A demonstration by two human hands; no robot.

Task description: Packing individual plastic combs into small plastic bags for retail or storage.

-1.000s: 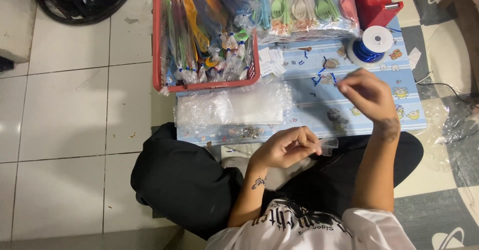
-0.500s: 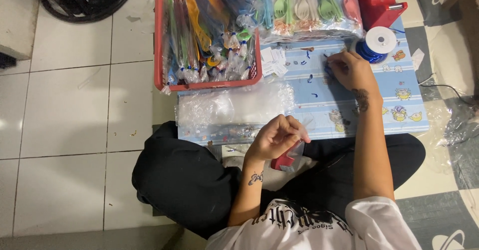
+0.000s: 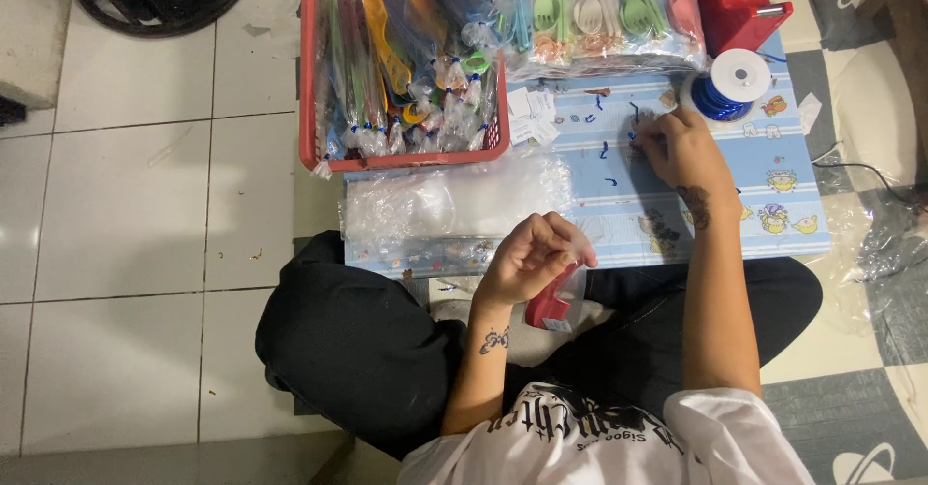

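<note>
Low table [image 3: 773, 224] with a pale blue striped, cartoon-printed cover lies under the right hand. Red plastic mesh basket [image 3: 319, 79] of bagged coloured utensils stands beyond the left hand, a heap of clear plastic bags [image 3: 454, 200] between them. Spool of blue twist wire [image 3: 730, 84] sits just beyond the right hand. Left hand [image 3: 532, 258] is clamped on a small red plastic item in a clear bag [image 3: 553, 303]. Right hand [image 3: 681, 151], fingers pinched together, touches short blue wire pieces [image 3: 604, 146] on the table.

Low table [image 3: 773, 224] — basket [image 3: 311, 108], spool [image 3: 730, 84]
</note>
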